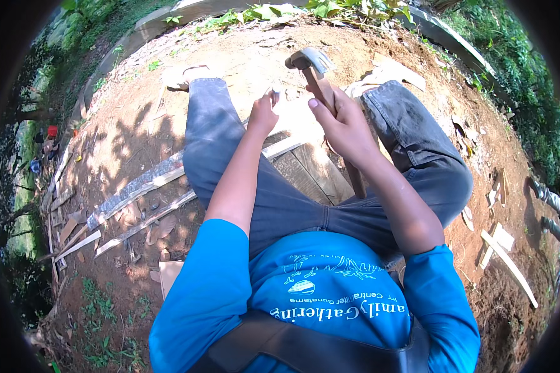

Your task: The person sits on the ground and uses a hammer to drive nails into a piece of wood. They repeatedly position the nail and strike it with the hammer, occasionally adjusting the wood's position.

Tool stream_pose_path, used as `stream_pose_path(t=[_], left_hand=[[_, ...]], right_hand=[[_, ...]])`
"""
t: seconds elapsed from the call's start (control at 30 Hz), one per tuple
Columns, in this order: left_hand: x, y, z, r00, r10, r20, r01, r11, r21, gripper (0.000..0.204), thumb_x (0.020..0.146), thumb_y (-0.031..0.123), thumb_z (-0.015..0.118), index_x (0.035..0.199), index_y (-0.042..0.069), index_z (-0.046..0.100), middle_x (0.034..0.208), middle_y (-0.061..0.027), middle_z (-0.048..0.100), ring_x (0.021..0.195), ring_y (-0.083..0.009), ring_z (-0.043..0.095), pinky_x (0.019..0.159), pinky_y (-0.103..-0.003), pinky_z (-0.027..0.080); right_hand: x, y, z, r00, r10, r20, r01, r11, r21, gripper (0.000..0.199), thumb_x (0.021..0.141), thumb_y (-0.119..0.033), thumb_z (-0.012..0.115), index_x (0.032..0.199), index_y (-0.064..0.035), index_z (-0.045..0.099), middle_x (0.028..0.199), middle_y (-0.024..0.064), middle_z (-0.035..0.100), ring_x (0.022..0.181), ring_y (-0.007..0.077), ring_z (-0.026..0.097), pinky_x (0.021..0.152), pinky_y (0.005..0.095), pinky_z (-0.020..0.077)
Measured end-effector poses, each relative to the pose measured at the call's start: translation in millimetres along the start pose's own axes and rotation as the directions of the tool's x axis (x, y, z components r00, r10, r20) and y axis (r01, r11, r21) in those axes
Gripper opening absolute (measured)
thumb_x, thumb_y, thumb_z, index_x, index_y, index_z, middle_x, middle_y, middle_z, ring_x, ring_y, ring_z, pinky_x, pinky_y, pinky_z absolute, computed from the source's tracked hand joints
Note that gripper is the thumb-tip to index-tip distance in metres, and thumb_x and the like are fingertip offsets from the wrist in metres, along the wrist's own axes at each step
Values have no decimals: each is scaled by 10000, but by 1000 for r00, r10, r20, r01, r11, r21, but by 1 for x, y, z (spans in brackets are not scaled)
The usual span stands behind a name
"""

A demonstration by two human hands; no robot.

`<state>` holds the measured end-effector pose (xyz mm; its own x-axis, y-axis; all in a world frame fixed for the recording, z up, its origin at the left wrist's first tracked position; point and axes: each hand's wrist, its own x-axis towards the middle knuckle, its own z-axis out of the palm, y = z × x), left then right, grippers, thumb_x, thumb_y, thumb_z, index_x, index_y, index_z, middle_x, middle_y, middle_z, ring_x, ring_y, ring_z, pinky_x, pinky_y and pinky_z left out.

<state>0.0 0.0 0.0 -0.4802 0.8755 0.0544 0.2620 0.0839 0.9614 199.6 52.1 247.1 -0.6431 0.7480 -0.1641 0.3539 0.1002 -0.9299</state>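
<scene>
My right hand [350, 129] is wrapped round the wooden handle of a claw hammer [318, 86]. Its metal head is raised at the far end, and the handle's lower end sticks out below my fist. To the left of it, my left hand [264, 117] is closed on a small grey upright piece [275, 96], whose kind I cannot make out. That hand is just above the far end of a pale wooden strip [284, 147]. Wooden boards [305, 169] lie between my legs, partly hidden by my right forearm and the hammer handle.
A long rough-edged plank [140, 186] and a thinner strip [149, 222] reach out leftward from under my left leg. Wood offcuts [507, 258] lie on the soil at the right. A low concrete edging [457, 42] and plants border the far side.
</scene>
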Motion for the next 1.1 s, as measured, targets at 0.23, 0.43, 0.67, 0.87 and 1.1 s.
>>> stream_pose_path(t=[0.23, 0.43, 0.67, 0.87, 1.1], left_hand=[[-14, 41, -9, 999, -35, -6, 35, 987, 157, 101, 890, 89, 562, 978, 40, 568, 799, -186, 630, 741, -365, 615, 710, -395, 497], [-18, -1, -13, 999, -50, 21, 36, 907, 420, 183, 855, 41, 571, 1038, 23, 569, 872, -134, 655, 825, -255, 646, 788, -373, 497], [-13, 44, 3, 993, -103, 57, 98, 992, 85, 144, 872, 75, 582, 1009, 43, 551, 817, -118, 601, 743, -255, 559, 734, -359, 475], [-16, 51, -9, 990, -97, 105, 89, 993, 82, 141, 866, 57, 568, 1005, 41, 546, 828, -133, 588, 752, -294, 542, 754, -369, 472], [-9, 35, -22, 997, -57, 42, 50, 986, 160, 276, 896, 87, 567, 1171, 79, 595, 905, -185, 672, 812, -385, 644, 746, -392, 509]], right_hand=[[7, -22, 18, 959, -264, -107, 253, 962, -106, 263, 1024, -205, 539, 1176, 9, 566, 776, 10, 531, 652, 86, 490, 586, 267, 396], [21, -16, 25, 993, 118, 23, -105, 941, -323, 347, 984, -283, 582, 1080, 49, 611, 879, 219, 680, 833, 308, 680, 741, 415, 498], [20, 44, 33, 966, -252, -53, 213, 899, -384, 275, 1020, -263, 549, 1075, 6, 572, 682, 13, 534, 631, 116, 514, 579, 293, 405], [2, -46, 31, 966, -234, -107, 228, 971, -68, 174, 1019, -172, 554, 1062, -4, 569, 686, -17, 518, 626, 87, 469, 578, 281, 397], [27, 5, 36, 992, 81, 95, -34, 908, -418, 251, 969, -185, 577, 1073, 43, 592, 825, 194, 652, 811, 244, 672, 740, 372, 497]])
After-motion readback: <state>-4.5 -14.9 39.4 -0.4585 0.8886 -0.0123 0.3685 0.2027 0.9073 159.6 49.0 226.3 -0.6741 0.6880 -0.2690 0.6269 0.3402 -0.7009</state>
